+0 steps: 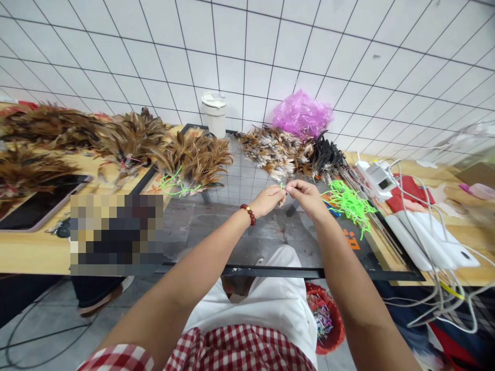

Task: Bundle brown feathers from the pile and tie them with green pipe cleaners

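Observation:
My left hand, with a beaded bracelet at its wrist, is closed in a pinch. A short bit of bright green cord sticks up from its fingertips. Right beside it my right hand is pinched too, its fingertips meeting the left ones. What it holds is too small to make out. Both hands are over the dark glassy board. To their right lies a loose heap of green cords. Behind them are mottled feathers and black feathers.
Brown feather bundles spread at the left, some with green cord ends. A white lidded cup and pink plastic bag stand by the tiled wall. White cables and a charger crowd the right. A red basket sits below the edge.

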`<state>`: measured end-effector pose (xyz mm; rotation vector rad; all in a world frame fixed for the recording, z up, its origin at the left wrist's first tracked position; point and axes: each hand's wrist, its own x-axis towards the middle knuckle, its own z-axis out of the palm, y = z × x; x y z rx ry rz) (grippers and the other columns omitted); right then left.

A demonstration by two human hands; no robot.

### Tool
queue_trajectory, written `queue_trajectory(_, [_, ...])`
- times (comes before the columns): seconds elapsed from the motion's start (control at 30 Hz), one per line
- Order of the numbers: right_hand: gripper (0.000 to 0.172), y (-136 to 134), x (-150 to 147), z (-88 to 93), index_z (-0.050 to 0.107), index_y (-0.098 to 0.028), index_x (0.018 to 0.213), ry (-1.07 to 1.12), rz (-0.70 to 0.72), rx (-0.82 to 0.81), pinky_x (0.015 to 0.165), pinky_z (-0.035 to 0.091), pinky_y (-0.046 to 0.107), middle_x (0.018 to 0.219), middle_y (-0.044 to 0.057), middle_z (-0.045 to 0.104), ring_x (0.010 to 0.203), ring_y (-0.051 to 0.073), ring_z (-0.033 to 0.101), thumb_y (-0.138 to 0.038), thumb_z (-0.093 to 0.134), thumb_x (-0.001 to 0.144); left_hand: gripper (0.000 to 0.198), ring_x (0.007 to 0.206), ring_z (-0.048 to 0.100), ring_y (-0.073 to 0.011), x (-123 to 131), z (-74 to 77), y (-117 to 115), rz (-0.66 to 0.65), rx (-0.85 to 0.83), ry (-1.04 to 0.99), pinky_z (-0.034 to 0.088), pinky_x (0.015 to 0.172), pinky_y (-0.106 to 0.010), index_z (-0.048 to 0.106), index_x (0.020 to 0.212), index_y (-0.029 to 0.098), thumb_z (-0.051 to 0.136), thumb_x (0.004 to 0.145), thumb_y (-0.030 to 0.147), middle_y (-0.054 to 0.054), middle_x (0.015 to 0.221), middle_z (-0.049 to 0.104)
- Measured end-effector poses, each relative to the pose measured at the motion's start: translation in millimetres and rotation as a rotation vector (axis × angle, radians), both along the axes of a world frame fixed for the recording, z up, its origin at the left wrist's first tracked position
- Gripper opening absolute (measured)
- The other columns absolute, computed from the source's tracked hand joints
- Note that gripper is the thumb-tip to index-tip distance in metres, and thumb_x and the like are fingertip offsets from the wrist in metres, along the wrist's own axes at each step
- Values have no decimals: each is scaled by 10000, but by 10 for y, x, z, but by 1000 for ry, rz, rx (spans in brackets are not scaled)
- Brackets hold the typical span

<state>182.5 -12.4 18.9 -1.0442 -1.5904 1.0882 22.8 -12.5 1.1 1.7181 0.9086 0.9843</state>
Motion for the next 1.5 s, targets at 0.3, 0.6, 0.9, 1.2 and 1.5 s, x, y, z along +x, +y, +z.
queue_trajectory(0.3, [337, -8, -4, -1, 633, -190, 781, -37, -20, 73, 621, 435, 261, 720, -1, 606, 632, 115, 521, -491, 735, 669, 243, 573, 446, -80, -7, 36, 16, 95, -383, -395, 359, 586, -221, 617, 648, 127, 688, 695, 355, 9, 599, 531])
queue_trajectory(0.6, [309, -5, -67, -135, 631, -174, 777, -59, -70, 72, 562, 462, 244, 686, 6, 621, 594, 111, 558, -430, 753, 654, 198, 886, 575, -145, -19, 23, 56, 159, -316, -445, 425, 834, -277, 676, 658, 143, 728, 671, 334, -73, 910, 678])
queue_trajectory(0.9, [221, -76, -213, -87, 605, -179, 636, -90, -291, 53, 456, 400, 225, 527, -4, 593, 460, 106, 518, -379, 690, 675, 82, 1164, 462, -254, -93, 95, 12, 456, 323, 90, 305, 1016, -436, 694, 647, 197, 668, 722, 221, -68, 1124, 645])
queue_trajectory(1.2, [270, -107, -320, -104, 611, -173, 664, 52, -181, -33, 471, 420, 229, 554, 1, 612, 468, 105, 540, -419, 721, 658, 225, 941, 593, -174, -88, 48, -31, 397, 401, 69, 425, 871, -307, 691, 882, 197, 470, 847, 174, -79, 999, 673])
queue_trajectory(1.5, [272, -78, -277, -41, 663, -186, 761, 241, -130, -75, 490, 393, 227, 613, -17, 589, 492, 79, 461, -446, 707, 692, 160, 649, 582, -107, -21, -53, 34, 444, 216, -163, 467, 651, -225, 681, 854, 173, 554, 820, 264, -24, 761, 668])
